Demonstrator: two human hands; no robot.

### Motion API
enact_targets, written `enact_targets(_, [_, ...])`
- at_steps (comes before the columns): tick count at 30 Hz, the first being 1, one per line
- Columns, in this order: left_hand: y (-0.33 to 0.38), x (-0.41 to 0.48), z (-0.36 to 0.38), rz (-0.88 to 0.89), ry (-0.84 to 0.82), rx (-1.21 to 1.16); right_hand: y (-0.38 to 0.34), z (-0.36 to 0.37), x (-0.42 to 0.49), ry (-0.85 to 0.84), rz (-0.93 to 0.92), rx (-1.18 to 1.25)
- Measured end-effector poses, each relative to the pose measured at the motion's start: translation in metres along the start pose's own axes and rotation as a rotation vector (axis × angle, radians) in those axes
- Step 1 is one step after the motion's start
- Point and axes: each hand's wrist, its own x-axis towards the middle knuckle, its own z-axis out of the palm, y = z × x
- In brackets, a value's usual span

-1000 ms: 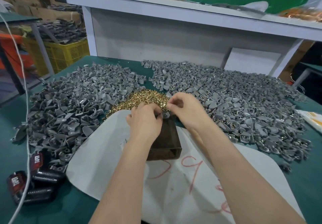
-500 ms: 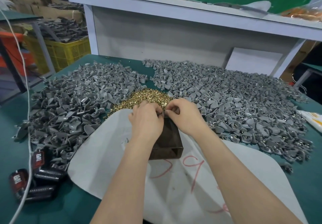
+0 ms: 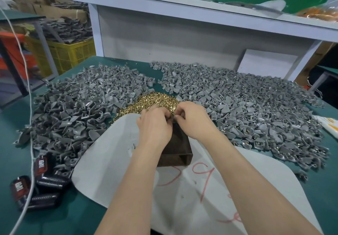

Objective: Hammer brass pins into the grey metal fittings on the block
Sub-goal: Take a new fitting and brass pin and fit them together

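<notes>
Both hands have drawn closer together than a second ago: the left hand (image 3: 155,125) and right hand (image 3: 194,120) now meet fingertip to fingertip over the far end of the dark brown hollow rectangular block (image 3: 176,148).
Each hand's fingers are curled, with the tips pinched at that far end. What they pinch is hidden, so I cannot tell whether either hand holds a piece. The block lies on a white sheet with red scrawl (image 3: 109,165), on the green-topped bench (image 3: 54,216). Just beyond the block's far end sits the heap of small brass pins (image 3: 155,99). Grey metal fittings lie in one broad heap to the block's left (image 3: 73,110) and another to its right (image 3: 247,110). Well to the block's left lie black-and-red packs (image 3: 43,180), and a white cord (image 3: 27,106) runs across them.
</notes>
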Motion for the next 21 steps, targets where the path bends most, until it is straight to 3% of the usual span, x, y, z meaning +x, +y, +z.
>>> enact_targets(6, [-0.001, 0.0, 0.001, 0.039, 0.014, 0.025, -0.009, -0.008, 0.007, -0.1, -0.002, -0.13])
enact_targets(16, [0.0, -0.001, -0.001, 0.016, -0.001, 0.002, 0.005, -0.005, 0.0, -0.046, 0.027, 0.078])
enact_targets(21, [-0.001, -0.001, -0.001, 0.018, 0.012, -0.01, 0.015, -0.011, -0.002, 0.064, 0.104, 0.182])
